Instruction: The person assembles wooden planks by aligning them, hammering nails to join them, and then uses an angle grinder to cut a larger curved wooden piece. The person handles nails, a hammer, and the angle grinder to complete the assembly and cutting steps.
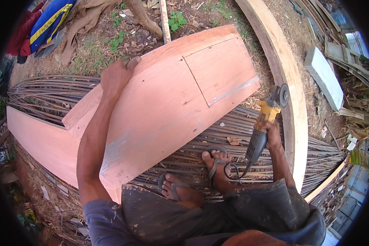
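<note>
A pinkish plywood panel lies slanted across the middle, over a bed of thin rods. Dark lines mark off a rectangular section at its right end, and small dark spots dot its face. My left hand grips the panel's far edge, with most of its fingers hidden behind. To the right of the panel, my right hand is closed around the yellow and dark grey body of an angle grinder. The grinder's disc points away from me, apart from the panel, and its cord curls down near my foot.
Long thin rods lie bundled under my sandalled feet. A long timber board runs along the right side. Beyond it are a white block and piled scrap wood. A tree trunk and cloth are at the far left.
</note>
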`<state>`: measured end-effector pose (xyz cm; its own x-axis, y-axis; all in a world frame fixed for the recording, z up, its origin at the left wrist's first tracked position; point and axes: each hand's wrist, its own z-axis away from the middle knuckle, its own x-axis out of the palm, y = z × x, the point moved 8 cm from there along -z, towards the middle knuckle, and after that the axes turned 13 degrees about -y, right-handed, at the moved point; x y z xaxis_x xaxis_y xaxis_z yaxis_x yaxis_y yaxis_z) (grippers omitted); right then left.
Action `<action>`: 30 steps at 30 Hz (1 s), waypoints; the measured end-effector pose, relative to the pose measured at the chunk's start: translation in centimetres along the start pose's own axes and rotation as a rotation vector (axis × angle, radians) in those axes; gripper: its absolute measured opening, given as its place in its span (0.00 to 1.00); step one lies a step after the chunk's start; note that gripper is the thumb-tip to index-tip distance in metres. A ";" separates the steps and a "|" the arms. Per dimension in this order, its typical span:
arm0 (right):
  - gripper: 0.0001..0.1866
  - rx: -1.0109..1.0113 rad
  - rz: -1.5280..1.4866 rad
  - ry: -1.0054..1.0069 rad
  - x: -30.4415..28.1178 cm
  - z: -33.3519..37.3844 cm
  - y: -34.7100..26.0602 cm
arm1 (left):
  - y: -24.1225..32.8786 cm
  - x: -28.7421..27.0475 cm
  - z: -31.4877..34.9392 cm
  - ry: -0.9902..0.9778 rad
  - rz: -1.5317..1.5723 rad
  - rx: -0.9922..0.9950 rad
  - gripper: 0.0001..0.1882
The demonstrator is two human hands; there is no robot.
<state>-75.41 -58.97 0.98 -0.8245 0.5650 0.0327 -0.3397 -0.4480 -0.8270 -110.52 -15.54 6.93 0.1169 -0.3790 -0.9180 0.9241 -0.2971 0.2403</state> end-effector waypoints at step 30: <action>0.28 -0.278 1.154 -0.078 13.0 -33.0 -12.6 | -27.6 1.6 34.4 0.357 0.559 -0.487 0.30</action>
<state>-66.96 -23.12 -6.70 -0.6072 -0.1220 -0.7851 0.7235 -0.4933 -0.4829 -148.37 -38.07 9.66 0.6391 -0.0322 -0.7685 0.7402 0.2975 0.6030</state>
